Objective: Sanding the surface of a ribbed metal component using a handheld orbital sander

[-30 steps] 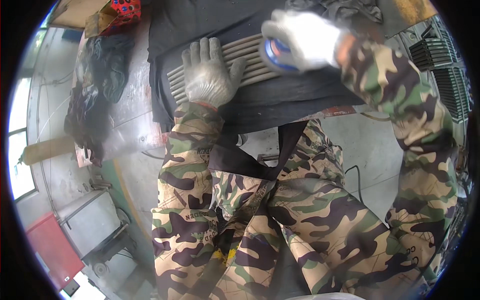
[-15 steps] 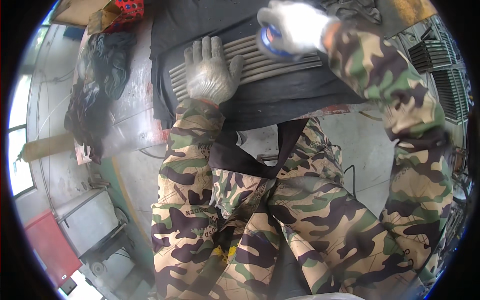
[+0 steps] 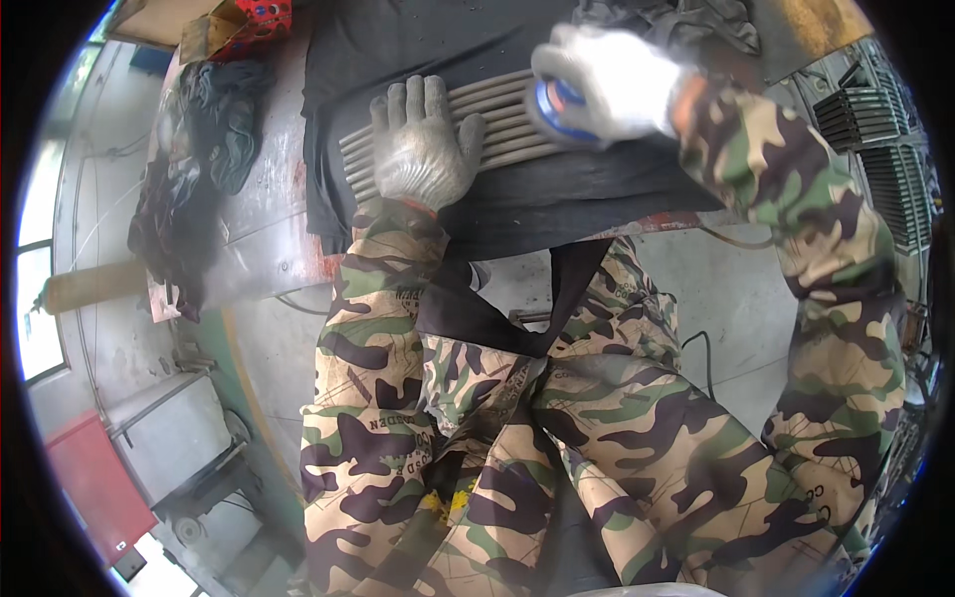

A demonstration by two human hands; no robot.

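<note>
Several grey metal rods (image 3: 509,127) lie side by side on a dark cloth (image 3: 537,211) over the table. My left hand (image 3: 426,154), in a grey-white knit glove, rests flat across their left part with its fingers stretched out. Toward the right part of the rods, my right hand (image 3: 625,88), in a white glove, grips a round blue-rimmed object (image 3: 549,107) of a kind I cannot make out. That object is at the rods, and together with the glove it hides their right ends. Motion blurs the right glove.
Dark rags (image 3: 227,134) lie on the metal tabletop (image 3: 267,224) at the left, below a red patterned box (image 3: 263,16). A crumpled dark cloth (image 3: 708,22) sits at the far right. Stacked dark bars (image 3: 890,184) stand beyond the table's right side.
My right hand has moved a little right and nearer to me with the blue-rimmed object in it. My left hand stays on the rods.
</note>
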